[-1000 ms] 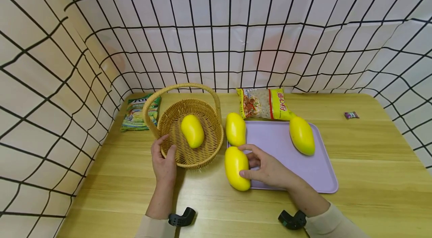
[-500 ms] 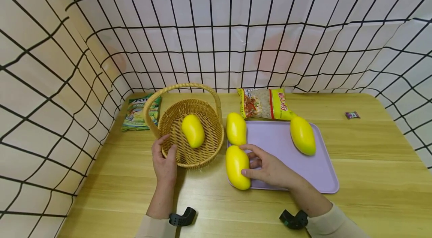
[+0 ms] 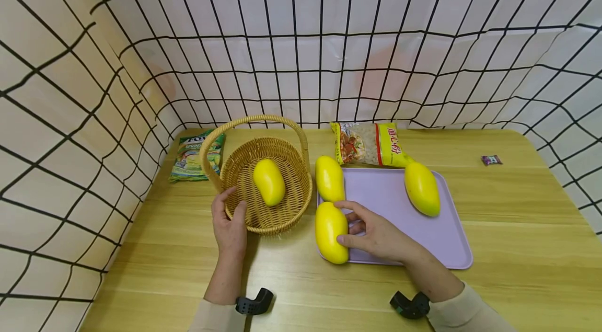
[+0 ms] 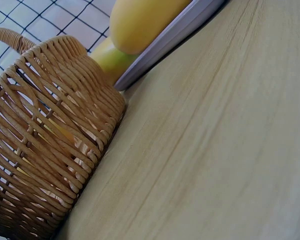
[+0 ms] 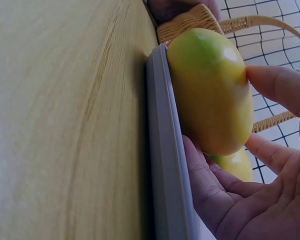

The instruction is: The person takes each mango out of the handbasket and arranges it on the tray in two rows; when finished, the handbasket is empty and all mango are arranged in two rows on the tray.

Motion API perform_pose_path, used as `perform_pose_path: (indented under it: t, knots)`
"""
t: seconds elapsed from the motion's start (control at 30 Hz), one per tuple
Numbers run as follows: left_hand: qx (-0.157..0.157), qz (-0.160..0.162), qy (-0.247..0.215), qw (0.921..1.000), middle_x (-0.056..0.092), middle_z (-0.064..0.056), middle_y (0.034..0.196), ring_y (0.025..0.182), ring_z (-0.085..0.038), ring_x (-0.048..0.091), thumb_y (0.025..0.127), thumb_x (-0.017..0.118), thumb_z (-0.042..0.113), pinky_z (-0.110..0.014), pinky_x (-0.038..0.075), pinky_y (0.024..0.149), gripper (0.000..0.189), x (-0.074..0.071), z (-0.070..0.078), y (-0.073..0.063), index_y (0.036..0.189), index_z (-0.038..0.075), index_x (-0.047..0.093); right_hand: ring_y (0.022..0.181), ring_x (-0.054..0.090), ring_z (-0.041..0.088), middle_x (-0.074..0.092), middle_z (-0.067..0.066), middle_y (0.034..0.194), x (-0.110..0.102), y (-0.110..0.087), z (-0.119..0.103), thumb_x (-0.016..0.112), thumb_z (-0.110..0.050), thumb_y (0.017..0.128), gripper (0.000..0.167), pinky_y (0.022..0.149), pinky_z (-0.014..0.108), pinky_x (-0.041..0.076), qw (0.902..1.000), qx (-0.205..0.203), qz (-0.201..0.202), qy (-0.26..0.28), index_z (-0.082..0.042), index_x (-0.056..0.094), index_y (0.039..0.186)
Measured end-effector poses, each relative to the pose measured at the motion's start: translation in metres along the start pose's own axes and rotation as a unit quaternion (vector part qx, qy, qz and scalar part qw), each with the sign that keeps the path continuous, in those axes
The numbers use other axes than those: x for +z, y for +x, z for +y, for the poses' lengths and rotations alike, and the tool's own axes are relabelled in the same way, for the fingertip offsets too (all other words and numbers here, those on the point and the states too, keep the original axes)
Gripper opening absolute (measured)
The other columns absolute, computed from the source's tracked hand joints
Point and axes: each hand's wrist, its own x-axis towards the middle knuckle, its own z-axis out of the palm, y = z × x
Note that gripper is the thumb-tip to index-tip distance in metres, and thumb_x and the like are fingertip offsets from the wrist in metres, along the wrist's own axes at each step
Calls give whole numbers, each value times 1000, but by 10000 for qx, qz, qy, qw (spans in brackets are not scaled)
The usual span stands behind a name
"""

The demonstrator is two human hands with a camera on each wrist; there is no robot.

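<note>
- Gripping a smooth, yellow, oval mango with a green-tinged end [image 3: 331,233] in the right hand [image 3: 373,235], with thumb and fingertips clamped on its side.
- Keeping to the near left corner of a flat, pale purple, rectangular tray [image 3: 381,188] with that mango, close against the rim in the right wrist view; cannot tell whether resting there or slightly lifted.
- Holding the near left rim of a round, golden-brown, woven wicker basket [image 3: 270,146] with the left hand [image 3: 229,230], with thumb and forefinger hooked over the edge; cannot tell how tightly.
- Can see, inside the upright basket, a second yellow oval mango [image 3: 269,182].
- Can see, just beyond the gripped fruit, a third yellow mango [image 3: 329,179] at the tray's far left corner, and a fourth, larger yellow mango [image 3: 421,189] toward the far right.
- Can also see, on the pale wooden table [image 3: 517,206], a green printed packet [image 3: 197,157] left of the basket, a yellow-and-red plastic food packet [image 3: 364,144] behind the tray and a small purple wrapped sweet [image 3: 491,160] at far right.
</note>
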Motion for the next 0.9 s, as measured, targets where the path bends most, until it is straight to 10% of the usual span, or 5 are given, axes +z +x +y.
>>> perform_pose_path:
  t: [0.67, 0.9]
  knots:
    - [37, 36, -22, 10000, 46, -15, 143, 139, -27, 41, 93, 60, 3, -47, 31, 115, 39, 0, 0, 0, 131, 0, 60, 112, 64, 24, 57, 15, 141, -8, -7, -9, 76, -42, 91, 72, 89, 39, 55, 9985, -13, 270, -472, -32, 41, 153]
    - [37, 27, -35, 10000, 46, -15, 144, 141, -28, 39, 93, 60, 3, -50, 28, 117, 39, 0, 1, -1, 131, 1, 60, 123, 61, 30, 54, 10, 148, -3, -20, -31, 74, -39, 93, 69, 98, 43, 55, 9906, -755, 775, -840, -20, 45, 152]
